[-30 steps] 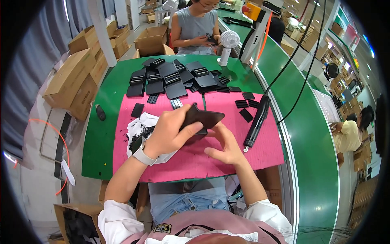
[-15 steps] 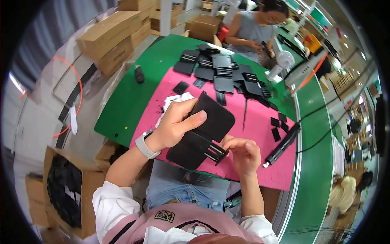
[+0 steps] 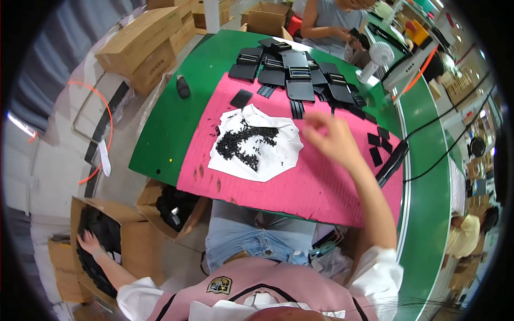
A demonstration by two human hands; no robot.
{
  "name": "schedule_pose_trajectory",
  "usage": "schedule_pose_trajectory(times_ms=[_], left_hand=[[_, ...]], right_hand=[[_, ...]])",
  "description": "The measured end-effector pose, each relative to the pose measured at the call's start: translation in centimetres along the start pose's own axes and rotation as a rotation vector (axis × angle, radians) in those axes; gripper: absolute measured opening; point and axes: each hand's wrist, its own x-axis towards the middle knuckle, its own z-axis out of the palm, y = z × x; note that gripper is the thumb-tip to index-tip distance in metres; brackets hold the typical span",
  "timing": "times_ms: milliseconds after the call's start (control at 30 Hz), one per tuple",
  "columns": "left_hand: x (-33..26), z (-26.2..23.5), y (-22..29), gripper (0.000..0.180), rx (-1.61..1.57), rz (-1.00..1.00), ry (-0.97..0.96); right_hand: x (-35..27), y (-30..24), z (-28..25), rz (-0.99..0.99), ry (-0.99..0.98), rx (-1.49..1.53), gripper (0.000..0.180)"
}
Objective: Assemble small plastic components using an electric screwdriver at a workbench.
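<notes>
My left hand (image 3: pixel 90 243) reaches down into an open cardboard box (image 3: pixel 136 246) at the lower left, its fingers spread over black plastic parts (image 3: pixel 101 235) inside; I see nothing held. My right hand (image 3: pixel 329 136) hovers over the pink mat (image 3: pixel 267 198), slightly blurred, thumb and fingers apart with nothing visible between them. It is just in front of a heap of flat black plastic panels (image 3: pixel 300 91) and slotted black strips (image 3: pixel 297 109). To its left, a crumpled white cloth (image 3: pixel 281 155) carries a scatter of small black screws (image 3: pixel 230 144).
A black pen-shaped electric screwdriver (image 3: pixel 393 160) with a cable lies at the mat's right edge, near several small black plates (image 3: pixel 376 156). A dark cylindrical object (image 3: pixel 183 87) rests on the green table (image 3: pixel 155 144). Across the table are a white fan (image 3: pixel 381 53) and a person (image 3: pixel 329 27).
The black hinged piece has left my hands. My left hand has swung down to the box at lower left; my right has moved up over the mat. The white cloth is uncovered.
</notes>
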Motion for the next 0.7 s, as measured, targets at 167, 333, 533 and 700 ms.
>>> schedule_pose_trajectory(times_ms=[167,333,533,700], left_hand=[[-6.3,2.0,-6.0,0.064,0.264,0.066,0.088],[-7.0,10.0,-6.7,0.043,0.208,-0.015,-0.28],[-22.7,29.0,-12.8,0.035,0.215,-0.046,-1.039],[-45.7,38.3,-18.1,0.059,0.438,-0.432,-1.574]], right_hand=[[8.1,3.8,2.2,-0.005,0.318,-0.69,0.057],[11.6,4.4,4.8,0.26,0.178,-0.813,0.081],[10.6,2.3,2.1,0.395,0.294,-0.439,0.079],[3.6,-3.2,2.3,0.049,0.356,-0.234,0.067]])
